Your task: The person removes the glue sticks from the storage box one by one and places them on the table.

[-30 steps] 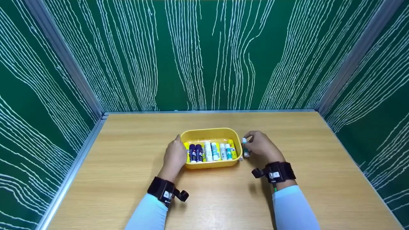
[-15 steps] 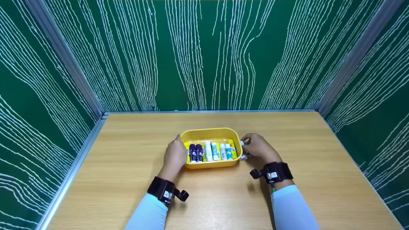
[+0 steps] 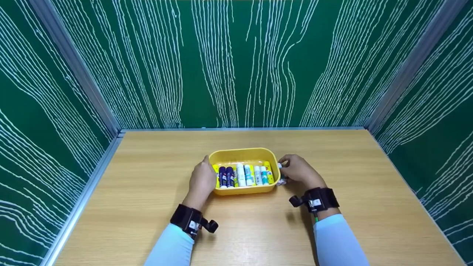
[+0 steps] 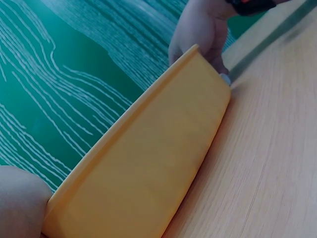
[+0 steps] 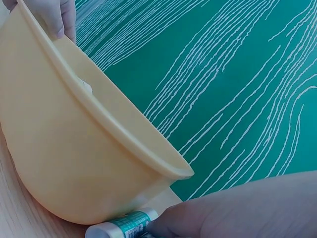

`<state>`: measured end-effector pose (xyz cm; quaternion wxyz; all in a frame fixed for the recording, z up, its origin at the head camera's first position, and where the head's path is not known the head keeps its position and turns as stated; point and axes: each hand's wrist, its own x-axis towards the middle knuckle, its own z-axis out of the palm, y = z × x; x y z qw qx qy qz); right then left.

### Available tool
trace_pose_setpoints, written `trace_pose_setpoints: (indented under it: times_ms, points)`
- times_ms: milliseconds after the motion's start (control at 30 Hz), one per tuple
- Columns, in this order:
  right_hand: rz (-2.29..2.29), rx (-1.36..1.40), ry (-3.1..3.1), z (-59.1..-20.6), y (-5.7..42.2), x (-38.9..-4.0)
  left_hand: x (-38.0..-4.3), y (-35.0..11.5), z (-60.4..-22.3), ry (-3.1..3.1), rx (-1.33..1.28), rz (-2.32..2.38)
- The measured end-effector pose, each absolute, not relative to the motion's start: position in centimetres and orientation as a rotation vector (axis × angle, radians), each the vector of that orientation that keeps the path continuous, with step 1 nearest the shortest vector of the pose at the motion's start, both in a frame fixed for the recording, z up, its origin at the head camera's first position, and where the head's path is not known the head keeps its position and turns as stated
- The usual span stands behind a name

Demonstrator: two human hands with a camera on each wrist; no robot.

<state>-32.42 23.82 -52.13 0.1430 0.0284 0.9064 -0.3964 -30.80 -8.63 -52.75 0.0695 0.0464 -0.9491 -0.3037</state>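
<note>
A yellow plastic tub [image 3: 244, 190] stands mid-table with a row of glue sticks inside. Among them are two dark blue ones [image 3: 226, 177], white-and-teal ones [image 3: 248, 175] and yellow ones [image 3: 268, 171]. My left hand [image 3: 202, 177] grips the tub's left end, fingers over its rim. Beside the right end, my right hand [image 3: 300, 171] pinches a white-and-green glue stick [image 5: 126, 224], which lies low against the tub's outer wall in the right wrist view. In the head view, that hand and the tub's rim partly hide it.
The wooden table [image 3: 244, 229] reaches to green panels [image 3: 207, 74] with white wavy lines at the back and both sides. A metal rail [image 3: 244, 129] edges the table at the back. Black camera straps [image 3: 321, 199] sit on both wrists.
My right hand has moved slightly left, bringing the glue stick from a small gap away to the tub's right side. My left hand and the tub have stayed put.
</note>
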Motion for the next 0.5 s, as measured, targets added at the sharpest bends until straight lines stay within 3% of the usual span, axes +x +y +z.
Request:
trace_pose_setpoints:
  times_ms: [500]
  points:
    - [-1.147,0.058,2.633,-51.94,24.03,-32.45,-30.71,-8.78,-52.74,-2.845,0.118,-0.907]
